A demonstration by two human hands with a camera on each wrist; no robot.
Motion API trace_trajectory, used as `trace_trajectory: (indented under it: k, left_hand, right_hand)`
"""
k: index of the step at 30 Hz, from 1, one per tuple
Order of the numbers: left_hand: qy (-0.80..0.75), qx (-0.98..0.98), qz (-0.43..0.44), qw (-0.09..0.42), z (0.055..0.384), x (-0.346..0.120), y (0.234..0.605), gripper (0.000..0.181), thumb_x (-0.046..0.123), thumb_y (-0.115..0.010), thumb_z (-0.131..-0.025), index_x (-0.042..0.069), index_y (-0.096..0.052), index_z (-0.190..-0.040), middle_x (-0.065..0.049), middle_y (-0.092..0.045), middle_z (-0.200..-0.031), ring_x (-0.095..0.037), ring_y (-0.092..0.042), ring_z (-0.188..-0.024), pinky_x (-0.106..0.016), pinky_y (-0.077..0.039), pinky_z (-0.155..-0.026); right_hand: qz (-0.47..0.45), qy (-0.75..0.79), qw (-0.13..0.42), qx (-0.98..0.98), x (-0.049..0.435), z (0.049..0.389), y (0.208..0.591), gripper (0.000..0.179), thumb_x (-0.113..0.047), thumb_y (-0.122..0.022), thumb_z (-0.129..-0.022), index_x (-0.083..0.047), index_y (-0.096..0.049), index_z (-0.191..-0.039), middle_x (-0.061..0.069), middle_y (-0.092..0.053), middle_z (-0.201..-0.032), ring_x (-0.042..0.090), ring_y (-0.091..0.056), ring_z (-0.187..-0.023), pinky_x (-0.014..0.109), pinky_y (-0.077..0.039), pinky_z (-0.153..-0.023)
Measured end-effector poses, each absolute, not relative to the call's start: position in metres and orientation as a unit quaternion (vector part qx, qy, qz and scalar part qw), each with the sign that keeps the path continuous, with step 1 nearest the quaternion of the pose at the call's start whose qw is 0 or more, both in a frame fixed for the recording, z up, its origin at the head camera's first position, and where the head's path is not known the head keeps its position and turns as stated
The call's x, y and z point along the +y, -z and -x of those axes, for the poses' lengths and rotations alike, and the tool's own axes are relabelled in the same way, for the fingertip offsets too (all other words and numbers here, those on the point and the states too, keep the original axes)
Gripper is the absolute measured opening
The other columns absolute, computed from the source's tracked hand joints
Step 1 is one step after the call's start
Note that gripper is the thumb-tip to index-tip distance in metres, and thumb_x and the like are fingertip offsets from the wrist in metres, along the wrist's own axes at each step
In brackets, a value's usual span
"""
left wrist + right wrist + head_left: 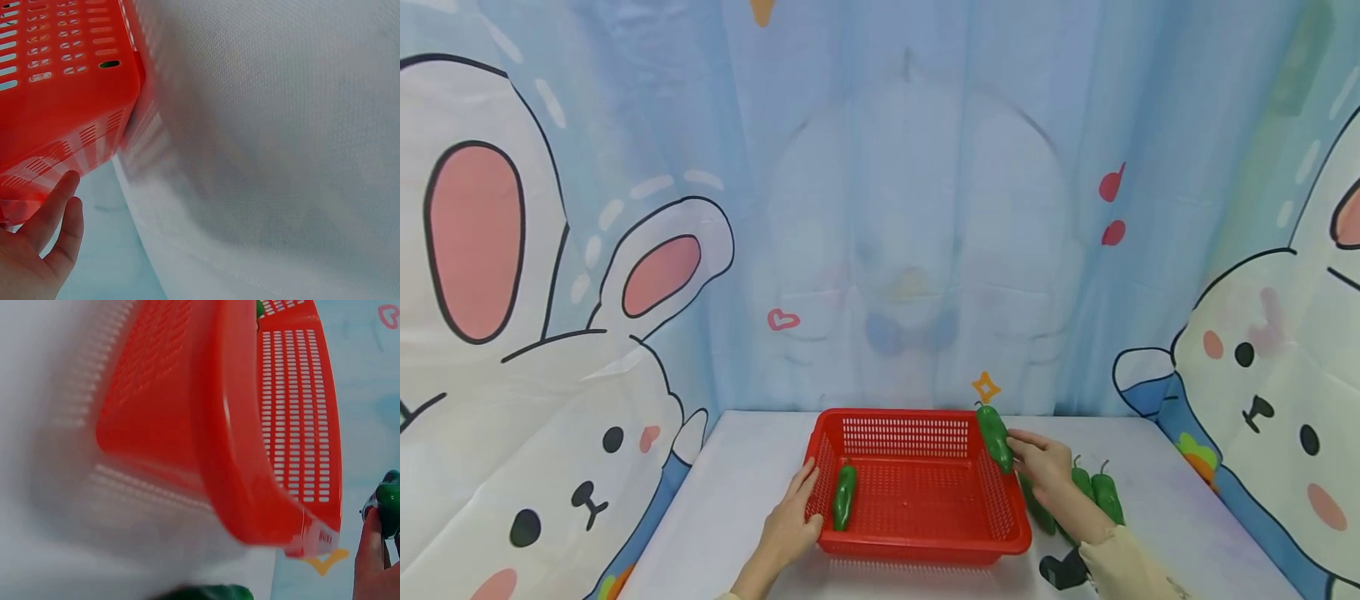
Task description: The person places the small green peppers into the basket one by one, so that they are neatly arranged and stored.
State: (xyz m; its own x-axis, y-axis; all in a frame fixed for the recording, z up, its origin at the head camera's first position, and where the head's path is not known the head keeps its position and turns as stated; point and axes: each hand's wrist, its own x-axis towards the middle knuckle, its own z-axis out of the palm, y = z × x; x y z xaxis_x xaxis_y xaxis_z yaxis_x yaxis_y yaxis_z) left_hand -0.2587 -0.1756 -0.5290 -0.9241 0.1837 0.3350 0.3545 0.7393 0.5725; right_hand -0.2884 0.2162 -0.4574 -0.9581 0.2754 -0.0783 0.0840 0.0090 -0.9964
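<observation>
A red plastic basket (917, 550) with slotted walls stands on the white table. Inside it, toward the left wall, lies one long green pepper (844, 497). My left hand (792, 518) rests against the basket's left side, its fingers fairly straight along the outer wall and rim. In the left wrist view, two fingers of the left hand (47, 231) show beside the slotted wall. With my right hand (1043, 465) I hold another green pepper (993, 435) by its side, over the basket's right rim; in the right wrist view this pepper (389, 503) is partly cut off.
Several more green peppers (1107, 493) lie on the table right of the basket, partly hidden under my right forearm. A black object (1063, 570) shows beside the right sleeve. Behind the table hangs a light blue curtain (895, 208) with cartoon rabbits.
</observation>
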Motion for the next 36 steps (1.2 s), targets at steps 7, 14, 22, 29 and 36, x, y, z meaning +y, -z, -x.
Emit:
trace_trajectory:
  k: [7,14,22,29,36]
  left_hand:
    - [0.330,-0.924,0.145,0.130,0.259,-0.176,0.530,0.074,0.008,-0.055,-0.075,-0.002,-0.043,-0.146,-0.010,-0.033,-0.157,-0.028,-0.057,-0.114,-0.053,-0.053,-0.079]
    - [0.332,-0.921,0.147,0.144,0.259,-0.176,0.531,0.074,0.008,-0.055,-0.074,-0.002,-0.044,-0.146,-0.011,-0.034,-0.157,-0.032,-0.056,-0.121,-0.053,-0.053,-0.079]
    - [0.334,-0.920,0.148,0.145,0.261,-0.176,0.533,0.074,0.008,-0.056,-0.073,-0.003,-0.044,-0.145,-0.012,-0.034,-0.157,-0.034,-0.054,-0.124,-0.055,-0.053,-0.081]
    - [0.334,-0.919,0.151,0.142,0.260,-0.176,0.532,0.074,0.008,-0.056,-0.074,-0.003,-0.043,-0.145,-0.011,-0.034,-0.157,-0.035,-0.054,-0.124,-0.055,-0.053,-0.080]
    - [0.336,-0.919,0.149,0.145,0.259,-0.175,0.532,0.075,0.009,-0.055,-0.073,-0.003,-0.043,-0.146,-0.012,-0.034,-0.157,-0.038,-0.054,-0.125,-0.056,-0.053,-0.080]
  right_hand:
    - [0.137,-0.710,0.073,-0.687,0.198,0.290,0.459,0.042,-0.004,-0.061,-0.093,0.014,-0.055,-0.130,0.021,-0.064,-0.112,0.007,-0.064,-0.078,0.026,-0.056,-0.070]
    - [0.137,-0.714,0.069,-0.683,0.183,0.291,0.462,0.041,-0.004,-0.062,-0.093,0.014,-0.056,-0.129,0.019,-0.067,-0.106,0.008,-0.066,-0.074,0.026,-0.057,-0.066]
    - [0.133,-0.712,0.059,-0.687,0.170,0.290,0.469,0.041,-0.006,-0.061,-0.094,0.013,-0.056,-0.130,0.031,-0.057,-0.127,0.009,-0.066,-0.081,0.028,-0.057,-0.071]
    - [0.129,-0.715,0.057,-0.684,0.159,0.290,0.476,0.040,-0.008,-0.063,-0.093,0.013,-0.059,-0.127,0.024,-0.067,-0.110,0.011,-0.068,-0.082,0.032,-0.058,-0.073]
    - [0.135,-0.707,0.058,-0.691,0.144,0.293,0.473,0.038,-0.009,-0.064,-0.093,0.010,-0.062,-0.125,0.021,-0.068,-0.108,0.010,-0.068,-0.078,0.034,-0.058,-0.072]
